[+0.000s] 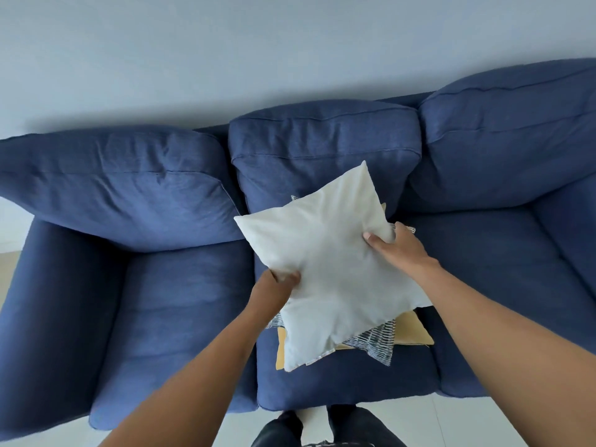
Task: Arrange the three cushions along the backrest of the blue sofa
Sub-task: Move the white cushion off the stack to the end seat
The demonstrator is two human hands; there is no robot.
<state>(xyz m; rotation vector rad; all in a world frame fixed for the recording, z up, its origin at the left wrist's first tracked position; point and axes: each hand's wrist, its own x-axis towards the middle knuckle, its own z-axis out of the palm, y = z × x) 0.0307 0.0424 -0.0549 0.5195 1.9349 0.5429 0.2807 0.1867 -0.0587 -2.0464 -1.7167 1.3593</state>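
Note:
A white cushion [332, 266] is held over the middle seat of the blue sofa [180, 301]. My left hand [277, 283] grips its left edge and my right hand [395, 245] grips its right corner. Beneath it lie a black-and-white patterned cushion [375, 343] and a yellow cushion [412, 330], stacked on the middle seat and mostly hidden by the white one. The backrest [322, 140] has three blue back pillows with nothing leaning on them.
The left seat [180, 317] and right seat [493, 285] of the sofa carry nothing. A pale wall [225, 59] rises behind the sofa. My legs in dark trousers [322, 427] stand on a light floor at the sofa's front edge.

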